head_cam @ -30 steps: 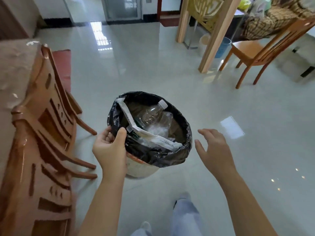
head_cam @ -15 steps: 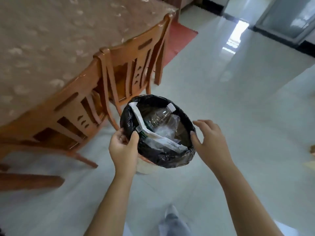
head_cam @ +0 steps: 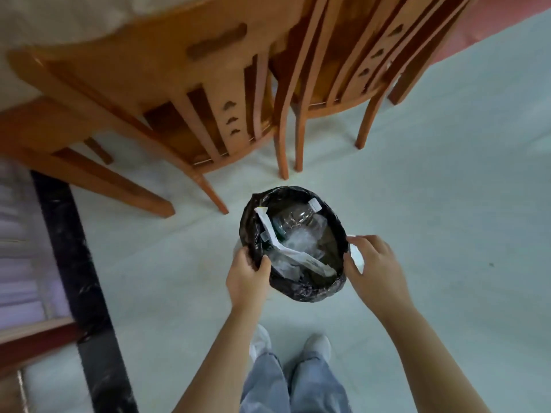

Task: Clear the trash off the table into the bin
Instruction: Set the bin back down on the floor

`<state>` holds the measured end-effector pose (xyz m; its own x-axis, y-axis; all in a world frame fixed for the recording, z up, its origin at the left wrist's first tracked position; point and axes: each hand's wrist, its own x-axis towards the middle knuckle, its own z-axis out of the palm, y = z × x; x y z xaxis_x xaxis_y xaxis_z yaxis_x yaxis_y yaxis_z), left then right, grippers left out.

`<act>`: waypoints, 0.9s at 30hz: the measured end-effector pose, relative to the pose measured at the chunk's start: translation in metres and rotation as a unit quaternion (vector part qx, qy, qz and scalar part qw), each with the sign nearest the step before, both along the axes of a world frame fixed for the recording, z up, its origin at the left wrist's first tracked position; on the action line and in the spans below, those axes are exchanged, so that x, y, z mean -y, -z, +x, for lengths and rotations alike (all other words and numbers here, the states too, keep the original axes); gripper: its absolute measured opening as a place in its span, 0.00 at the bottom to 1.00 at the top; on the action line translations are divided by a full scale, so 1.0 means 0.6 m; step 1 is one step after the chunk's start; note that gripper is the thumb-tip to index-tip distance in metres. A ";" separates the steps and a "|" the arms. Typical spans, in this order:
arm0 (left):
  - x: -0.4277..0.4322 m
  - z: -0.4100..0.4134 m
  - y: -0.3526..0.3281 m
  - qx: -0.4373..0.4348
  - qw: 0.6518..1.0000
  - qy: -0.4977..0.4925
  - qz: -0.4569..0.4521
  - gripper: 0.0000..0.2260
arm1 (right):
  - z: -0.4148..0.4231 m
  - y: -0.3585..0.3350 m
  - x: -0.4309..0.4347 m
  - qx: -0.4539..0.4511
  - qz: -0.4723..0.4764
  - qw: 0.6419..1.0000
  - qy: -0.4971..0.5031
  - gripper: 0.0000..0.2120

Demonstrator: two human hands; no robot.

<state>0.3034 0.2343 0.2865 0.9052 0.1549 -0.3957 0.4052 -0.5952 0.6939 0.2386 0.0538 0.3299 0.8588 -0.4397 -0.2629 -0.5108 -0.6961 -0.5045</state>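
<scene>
Holding the bin (head_cam: 298,295) by its rim near the chairs (head_cam: 208,114), trash already inside.
The left hand (head_cam: 247,277) pinches the black liner (head_cam: 252,225) at the left rim, thumb inside; if only the liner is caught, it could slide off and let the bin tip, spilling the bottle (head_cam: 298,222) and wrappers (head_cam: 310,262). The right hand (head_cam: 375,263) cups the right rim; whether it truly grips cannot be told.

Single head-worn wide-angle view, steeply downward, close above the bin (head_cam: 301,291), chairs (head_cam: 167,93) beyond.
</scene>
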 end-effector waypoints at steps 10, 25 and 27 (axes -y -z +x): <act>-0.092 0.013 0.344 -0.078 0.992 -0.101 0.017 0.11 | 0.058 0.338 -0.063 -0.064 0.018 0.994 -0.092 0.16; -0.135 0.010 0.733 -0.113 0.937 -0.275 -0.181 0.06 | 0.067 0.702 -0.076 -0.126 0.027 0.984 -0.121 0.23; -0.138 0.008 0.757 -0.115 0.932 -0.278 -0.202 0.07 | 0.068 0.724 -0.080 -0.128 0.039 0.984 -0.122 0.24</act>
